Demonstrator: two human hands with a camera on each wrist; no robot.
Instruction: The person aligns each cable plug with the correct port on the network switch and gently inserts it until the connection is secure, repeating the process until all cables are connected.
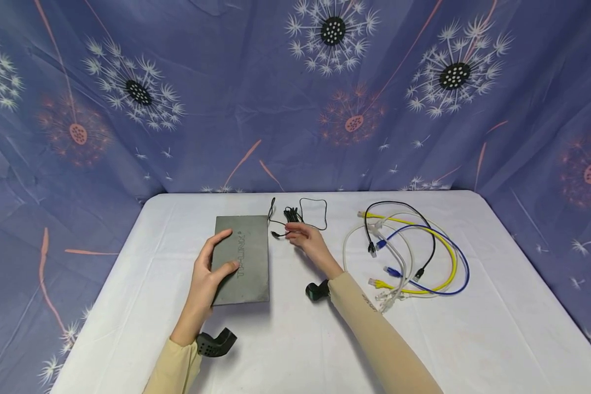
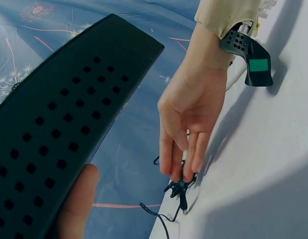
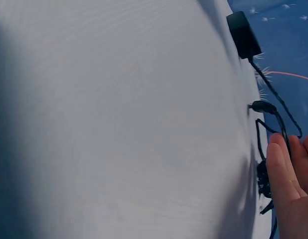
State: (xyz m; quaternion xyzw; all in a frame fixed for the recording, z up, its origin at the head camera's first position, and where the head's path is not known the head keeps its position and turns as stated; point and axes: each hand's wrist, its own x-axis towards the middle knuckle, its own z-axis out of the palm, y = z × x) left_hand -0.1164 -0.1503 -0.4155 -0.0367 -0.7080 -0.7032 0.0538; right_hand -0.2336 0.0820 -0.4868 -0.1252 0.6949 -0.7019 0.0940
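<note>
My left hand (image 1: 204,276) grips a dark grey TP-LINK network switch (image 1: 253,251) by its left side, thumb and fingers spread over the lettered face. Rows of vent holes show on the switch's side (image 2: 54,132) in the left wrist view. To the right of the switch, my right hand (image 1: 309,241) pinches a thin black power cable (image 3: 281,119) between thumb and fingers, just behind its barrel plug (image 1: 276,235). The plug sticks out toward the switch, apart from it. A bundled coil of the same cable (image 1: 291,214) lies beyond the fingertips. In the right wrist view, a black power adapter (image 3: 243,35) hangs on a cord.
On the right of the white table (image 1: 492,328) lie several loosely looped network cables: yellow (image 1: 454,262), blue (image 1: 468,268), black (image 1: 409,203) and pale grey (image 1: 346,243). A dandelion-patterned blue cloth (image 1: 216,98) hangs behind the table. Each wrist wears a black camera mount (image 1: 216,343).
</note>
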